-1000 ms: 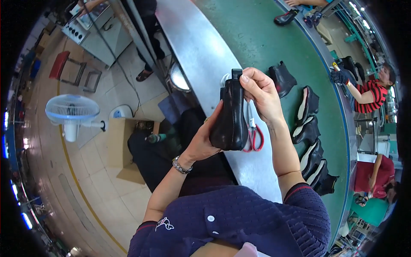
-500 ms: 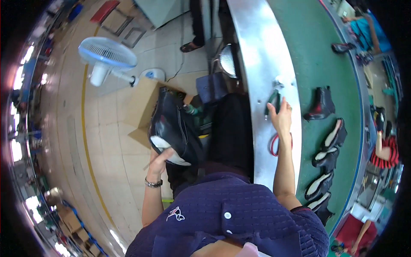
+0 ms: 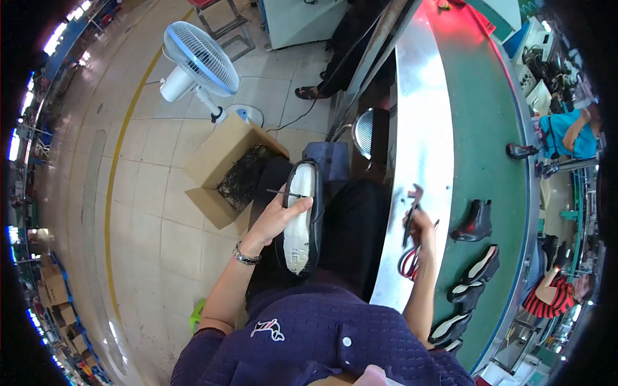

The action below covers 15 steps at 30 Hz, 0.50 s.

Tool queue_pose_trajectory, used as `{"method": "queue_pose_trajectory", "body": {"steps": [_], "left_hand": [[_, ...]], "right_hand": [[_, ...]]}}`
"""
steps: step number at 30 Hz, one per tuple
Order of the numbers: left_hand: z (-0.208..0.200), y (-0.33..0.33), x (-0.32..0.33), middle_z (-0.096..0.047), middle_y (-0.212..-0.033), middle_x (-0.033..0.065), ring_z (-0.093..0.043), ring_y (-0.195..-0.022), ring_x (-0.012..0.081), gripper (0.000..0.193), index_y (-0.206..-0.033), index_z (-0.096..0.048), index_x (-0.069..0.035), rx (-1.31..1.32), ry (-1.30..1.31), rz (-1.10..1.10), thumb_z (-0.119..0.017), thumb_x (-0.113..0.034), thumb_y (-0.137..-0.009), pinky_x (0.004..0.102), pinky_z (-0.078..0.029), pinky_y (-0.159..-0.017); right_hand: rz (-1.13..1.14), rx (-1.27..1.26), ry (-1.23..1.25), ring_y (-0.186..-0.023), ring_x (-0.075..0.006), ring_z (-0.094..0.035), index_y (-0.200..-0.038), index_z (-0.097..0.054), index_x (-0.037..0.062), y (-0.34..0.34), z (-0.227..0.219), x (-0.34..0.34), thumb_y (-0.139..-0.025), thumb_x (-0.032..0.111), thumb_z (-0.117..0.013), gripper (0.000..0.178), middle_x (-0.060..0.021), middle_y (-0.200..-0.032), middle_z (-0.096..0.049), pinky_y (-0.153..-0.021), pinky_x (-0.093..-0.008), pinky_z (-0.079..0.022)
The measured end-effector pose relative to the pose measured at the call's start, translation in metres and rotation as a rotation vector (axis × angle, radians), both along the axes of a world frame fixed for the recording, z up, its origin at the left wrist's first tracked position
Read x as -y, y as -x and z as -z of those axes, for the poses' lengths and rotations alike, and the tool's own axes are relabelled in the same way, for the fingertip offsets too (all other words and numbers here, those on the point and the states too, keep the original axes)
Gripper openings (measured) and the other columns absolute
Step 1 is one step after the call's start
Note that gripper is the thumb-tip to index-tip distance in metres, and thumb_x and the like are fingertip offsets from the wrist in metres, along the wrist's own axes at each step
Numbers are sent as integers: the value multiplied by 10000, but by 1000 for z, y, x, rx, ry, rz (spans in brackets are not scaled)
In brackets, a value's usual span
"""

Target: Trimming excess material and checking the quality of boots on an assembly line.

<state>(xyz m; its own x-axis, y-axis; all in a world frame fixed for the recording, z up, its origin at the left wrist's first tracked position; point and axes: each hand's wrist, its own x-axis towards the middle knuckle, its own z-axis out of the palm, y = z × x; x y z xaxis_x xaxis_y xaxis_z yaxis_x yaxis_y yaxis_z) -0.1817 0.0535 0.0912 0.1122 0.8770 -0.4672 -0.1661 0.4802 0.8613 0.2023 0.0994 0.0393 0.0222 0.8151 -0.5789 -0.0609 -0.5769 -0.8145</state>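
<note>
My left hand (image 3: pixel 277 222) holds a black boot (image 3: pixel 313 238) over my lap, its whitish bare underside turned up. The thumb presses across the middle of that underside. A thin dark strip (image 3: pixel 286 193) crosses the boot by the thumb; I cannot tell what it is. Over the metal ledge to the right, my right hand (image 3: pixel 421 230) is closed round the dark handles of a pair of pliers (image 3: pixel 415 195), whose metal head points away from me. Beside the wrist lies a red looped thing (image 3: pixel 407 264), partly hidden by the forearm.
Several black boots (image 3: pixel 475 222) stand or lie on the green conveyor belt (image 3: pixel 476 141) beyond the metal ledge (image 3: pixel 421 83). An open cardboard box (image 3: pixel 215 157) with dark scraps sits ahead-left. A fan (image 3: pixel 199 58), a lamp (image 3: pixel 364 134) and people (image 3: pixel 570 135) are farther off.
My right hand has taken hold of the pliers and lifted them off the ledge. The boot has been turned so its underside faces up. The whole view has shifted.
</note>
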Motion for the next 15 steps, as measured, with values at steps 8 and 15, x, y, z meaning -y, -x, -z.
{"method": "queue_pose_trajectory", "body": {"steps": [8,15], "left_hand": [[18,17,2,-523,-1329,116,-495,-1193,151,754,-1467,-296,26,-188,-178,70,-651,-343,-913,302,-387,-1015],[44,15,-15,-607,-1236,112,-563,-1123,160,451,-1320,-526,10,-8,-268,-278,-626,-195,-931,296,-443,-965]], "right_hand": [[-507,-268,13,-996,-187,-614,-1526,-203,98,121,-108,27,-923,26,-512,682,-124,-1105,-655,-879,-295,-448],[-748,-249,97,-1091,-257,-617,-1522,-159,72,180,-130,-14,-970,74,-475,636,-236,-1217,-599,-946,-343,-465]]}}
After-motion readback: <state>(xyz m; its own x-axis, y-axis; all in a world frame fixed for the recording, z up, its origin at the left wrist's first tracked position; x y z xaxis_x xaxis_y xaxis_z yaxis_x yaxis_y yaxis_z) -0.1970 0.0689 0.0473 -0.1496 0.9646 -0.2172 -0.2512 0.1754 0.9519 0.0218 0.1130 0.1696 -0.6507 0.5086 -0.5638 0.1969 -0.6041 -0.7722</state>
